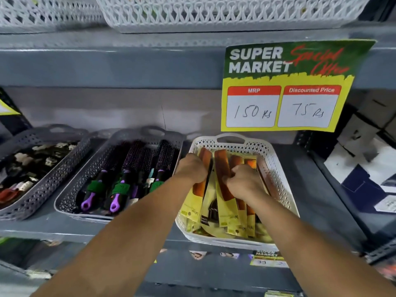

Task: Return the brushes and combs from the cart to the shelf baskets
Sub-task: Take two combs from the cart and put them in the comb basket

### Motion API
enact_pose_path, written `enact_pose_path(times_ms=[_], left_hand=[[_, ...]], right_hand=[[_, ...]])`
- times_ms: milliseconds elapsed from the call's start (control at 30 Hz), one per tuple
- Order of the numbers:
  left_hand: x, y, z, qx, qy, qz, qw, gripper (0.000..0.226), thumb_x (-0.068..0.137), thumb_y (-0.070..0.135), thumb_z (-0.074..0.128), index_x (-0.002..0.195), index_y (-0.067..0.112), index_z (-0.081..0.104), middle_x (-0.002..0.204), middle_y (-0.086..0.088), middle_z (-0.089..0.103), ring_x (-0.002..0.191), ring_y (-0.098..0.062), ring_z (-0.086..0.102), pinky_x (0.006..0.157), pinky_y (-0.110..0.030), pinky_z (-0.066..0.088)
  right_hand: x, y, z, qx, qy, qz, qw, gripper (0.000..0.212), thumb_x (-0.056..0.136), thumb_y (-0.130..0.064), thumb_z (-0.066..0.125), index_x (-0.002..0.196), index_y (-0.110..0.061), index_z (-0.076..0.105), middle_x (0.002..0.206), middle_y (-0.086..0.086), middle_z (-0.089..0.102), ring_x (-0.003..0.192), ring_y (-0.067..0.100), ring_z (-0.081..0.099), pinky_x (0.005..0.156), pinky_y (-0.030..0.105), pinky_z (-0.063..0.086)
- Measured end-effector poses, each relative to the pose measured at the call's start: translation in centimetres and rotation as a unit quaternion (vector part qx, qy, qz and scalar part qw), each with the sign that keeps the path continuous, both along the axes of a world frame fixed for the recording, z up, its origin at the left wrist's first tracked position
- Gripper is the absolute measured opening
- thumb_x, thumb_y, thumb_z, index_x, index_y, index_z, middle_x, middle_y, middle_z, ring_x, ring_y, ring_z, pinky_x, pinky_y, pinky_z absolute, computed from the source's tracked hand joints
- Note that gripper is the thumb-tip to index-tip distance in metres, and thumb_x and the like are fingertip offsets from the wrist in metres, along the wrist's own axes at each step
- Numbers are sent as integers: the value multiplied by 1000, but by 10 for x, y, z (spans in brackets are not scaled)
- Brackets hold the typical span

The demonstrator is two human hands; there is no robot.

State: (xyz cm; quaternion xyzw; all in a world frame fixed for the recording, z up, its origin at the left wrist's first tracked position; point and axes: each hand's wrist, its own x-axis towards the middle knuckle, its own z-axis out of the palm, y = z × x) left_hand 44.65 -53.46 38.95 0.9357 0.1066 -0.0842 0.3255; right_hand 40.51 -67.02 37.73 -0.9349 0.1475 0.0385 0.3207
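A white lattice basket (276,168) on the grey shelf holds several orange-brown combs (221,174) in yellow card packs, standing on edge. Both of my hands are inside it. My left hand (191,169) is closed around the leftmost comb pack (199,189) near the basket's left wall. My right hand (244,181) has its fingers curled on the packs in the middle of the basket. To the left, a grey basket (70,187) holds several round brushes (128,168) with purple handles and green bands. The cart is out of view.
A second grey basket (42,189) with hair clips sits at the far left. A yellow and green price sign (287,86) hangs from the shelf above the combs. White baskets (214,16) stand on the upper shelf. Boxes lie at the right.
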Motion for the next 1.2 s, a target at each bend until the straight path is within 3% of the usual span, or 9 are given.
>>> enact_pose_path(times_ms=[167, 333, 567, 767, 867, 967, 1067, 1133, 1200], left_hand=[[-7, -3, 0, 36, -15, -40, 998, 36, 81, 5, 53, 117, -1, 50, 108, -19, 62, 84, -30, 61, 66, -32, 47], [-13, -7, 4, 126, -26, -94, 987, 28, 84, 4, 51, 112, -1, 53, 105, -20, 63, 85, -30, 63, 75, -37, 56], [-12, -9, 1, 201, -1, -114, 973, 32, 88, 7, 48, 117, -4, 51, 112, -23, 62, 100, -35, 63, 78, -39, 53], [-13, -11, -7, 175, 41, -77, 981, 61, 89, 6, 47, 137, -14, 15, 132, -28, 49, 118, -40, 53, 89, -41, 48], [-11, -11, -7, 192, 43, -103, 975, 61, 90, 9, 46, 139, -11, 16, 132, -27, 50, 116, -38, 54, 87, -40, 48], [-13, -16, 0, 272, 33, -140, 952, 51, 90, 10, 45, 138, -1, 33, 126, -21, 56, 109, -33, 59, 75, -40, 49], [-21, -28, 13, 369, -33, -150, 917, 39, 88, 11, 45, 126, 5, 51, 124, -15, 58, 109, -33, 58, 69, -40, 48], [-24, -37, 11, 378, -90, -200, 899, 45, 89, 18, 45, 133, 9, 44, 135, -18, 49, 121, -38, 48, 86, -48, 46], [-30, -42, 1, 343, -108, -293, 886, 57, 93, 33, 41, 145, 21, 23, 153, -16, 26, 138, -40, 24, 110, -59, 23]], right_hand=[[-5, 7, 5, -80, -10, -1, 997, 24, 83, -36, 63, 94, -15, 62, 84, 5, 60, 67, 25, 54, 44, 22, 32], [-10, 9, 5, -117, -34, 2, 993, 28, 84, -38, 61, 98, -14, 60, 80, 5, 52, 69, 26, 50, 60, 30, 44], [-9, 13, 4, -133, -33, 4, 991, 18, 88, -26, 60, 100, -13, 61, 80, 4, 53, 72, 25, 54, 62, 32, 47], [-12, 18, 5, -113, -24, 25, 993, 20, 88, -30, 58, 100, -14, 61, 87, 7, 65, 79, 27, 65, 72, 39, 58], [-13, 16, 7, -121, -24, 39, 992, 28, 88, -41, 56, 101, -17, 59, 90, 7, 66, 80, 28, 64, 70, 38, 57], [-15, 5, 10, -116, -83, 29, 989, 38, 89, -48, 51, 111, -17, 57, 102, 12, 64, 92, 31, 62, 71, 35, 51], [-15, -11, 6, -150, -82, 23, 985, 44, 90, -38, 52, 124, -10, 50, 150, 20, 30, 131, 38, 41, 103, 47, 43], [-16, -19, 0, -159, -17, 24, 987, 53, 88, -28, 56, 134, -8, 40, 161, 10, -6, 141, 40, 23, 112, 50, 31], [-19, -25, -9, -150, 31, 27, 988, 63, 88, -30, 54, 142, -9, 29, 159, 4, -22, 144, 39, 10, 116, 52, 22]])
